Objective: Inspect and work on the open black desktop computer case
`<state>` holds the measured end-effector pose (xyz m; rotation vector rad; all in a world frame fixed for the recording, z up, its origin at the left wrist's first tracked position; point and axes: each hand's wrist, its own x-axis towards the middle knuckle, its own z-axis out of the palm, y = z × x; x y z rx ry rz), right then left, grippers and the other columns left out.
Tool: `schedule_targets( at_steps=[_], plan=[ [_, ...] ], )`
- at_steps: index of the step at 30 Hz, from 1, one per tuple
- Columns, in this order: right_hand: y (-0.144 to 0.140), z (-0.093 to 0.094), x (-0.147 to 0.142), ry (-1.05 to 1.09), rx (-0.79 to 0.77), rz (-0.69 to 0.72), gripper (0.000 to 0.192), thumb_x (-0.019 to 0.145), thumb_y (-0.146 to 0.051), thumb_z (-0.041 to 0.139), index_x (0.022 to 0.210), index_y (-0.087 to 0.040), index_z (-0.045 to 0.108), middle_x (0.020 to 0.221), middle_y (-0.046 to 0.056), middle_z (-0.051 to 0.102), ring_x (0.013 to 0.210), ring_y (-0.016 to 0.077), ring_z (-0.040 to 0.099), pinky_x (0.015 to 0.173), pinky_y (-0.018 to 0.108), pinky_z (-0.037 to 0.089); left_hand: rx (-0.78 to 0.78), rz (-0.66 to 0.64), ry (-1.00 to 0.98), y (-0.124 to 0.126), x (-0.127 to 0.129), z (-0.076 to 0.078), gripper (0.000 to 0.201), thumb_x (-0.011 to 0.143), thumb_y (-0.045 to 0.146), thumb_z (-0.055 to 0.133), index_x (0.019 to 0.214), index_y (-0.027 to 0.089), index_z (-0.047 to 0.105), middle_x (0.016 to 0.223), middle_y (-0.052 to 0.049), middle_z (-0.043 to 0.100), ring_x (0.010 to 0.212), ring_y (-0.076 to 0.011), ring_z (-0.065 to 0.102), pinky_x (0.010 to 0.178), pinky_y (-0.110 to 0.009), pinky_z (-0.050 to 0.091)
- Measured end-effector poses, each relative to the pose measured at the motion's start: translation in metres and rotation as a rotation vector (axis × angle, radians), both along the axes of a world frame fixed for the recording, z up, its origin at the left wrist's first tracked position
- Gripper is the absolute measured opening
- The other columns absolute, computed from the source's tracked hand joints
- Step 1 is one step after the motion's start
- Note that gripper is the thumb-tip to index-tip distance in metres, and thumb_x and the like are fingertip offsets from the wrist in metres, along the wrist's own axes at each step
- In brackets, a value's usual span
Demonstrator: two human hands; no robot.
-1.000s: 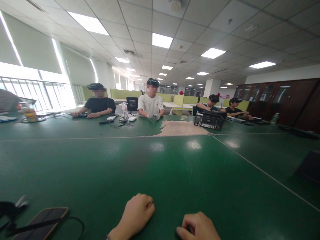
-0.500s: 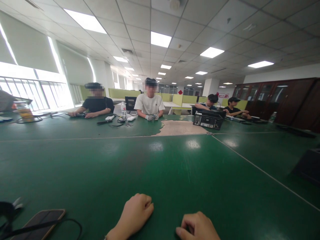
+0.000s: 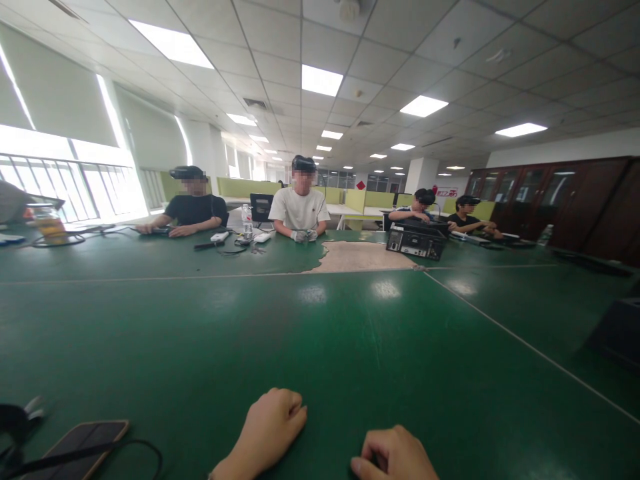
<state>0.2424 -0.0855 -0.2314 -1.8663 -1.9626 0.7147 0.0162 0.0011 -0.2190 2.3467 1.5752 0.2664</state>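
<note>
My left hand [image 3: 277, 421] rests on the green tabletop [image 3: 300, 340] near the bottom middle, its fingers curled into a loose fist. Nothing shows in it. To its right, apart from it, lies my right hand [image 3: 395, 453], also closed, with the fingers bent inward and a small dark gap beside the thumb. No object can be seen in that hand either. Part of the right hand is cut off by the lower edge of the view. A phone-like dark slab [image 3: 83, 448] lies left of my left hand, with a black cable [image 3: 143, 441] across it.
Across the table sit several people, one in a white shirt [image 3: 300, 207] wearing gloves. An open black computer case [image 3: 415, 241] stands near a bare, peeled patch [image 3: 355, 257]. Bottles [image 3: 247, 223], chargers and cables lie along the far side. A dark object [image 3: 617, 333] is at the right edge.
My hands stay almost where they were. The person behind the computer case has shifted an arm and raised the head slightly.
</note>
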Motion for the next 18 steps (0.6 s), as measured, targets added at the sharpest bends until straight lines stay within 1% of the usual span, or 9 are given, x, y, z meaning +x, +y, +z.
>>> schedule_targets(
  at_steps=[5,12,18],
  plan=[
    [0.0004,0.0003,-0.0005,-0.028,0.018,-0.017,0.023,0.074,-0.043,0.060,0.068,-0.023,0.069,0.061,-0.002,0.064,0.061,0.0118,0.053,0.055,0.023,0.028,0.002,0.007,0.002,-0.0005,-0.0001,0.0013,0.029,0.080,0.030,0.040,0.054,0.018,0.034,0.059,0.001,0.046,0.064,-0.0153,0.047,0.059,-0.027,0.027],
    [-0.0007,-0.0046,0.0018,-0.008,0.012,-0.005,0.021,0.071,-0.041,0.062,0.068,-0.023,0.069,0.059,-0.002,0.063,0.057,0.0110,0.051,0.052,0.022,0.027,0.002,0.014,0.003,0.0002,0.0009,-0.0014,0.030,0.080,0.032,0.041,0.054,0.018,0.033,0.058,0.001,0.046,0.062,-0.0146,0.047,0.058,-0.027,0.026],
    [-0.0008,0.0029,-0.0012,-0.007,-0.012,-0.008,0.020,0.072,-0.041,0.061,0.070,-0.023,0.070,0.062,-0.002,0.065,0.060,0.0113,0.053,0.055,0.022,0.029,0.008,0.013,0.010,-0.0002,0.0007,-0.0029,0.031,0.081,0.033,0.041,0.055,0.018,0.035,0.060,0.001,0.048,0.064,-0.0148,0.048,0.059,-0.027,0.027]
  ],
)
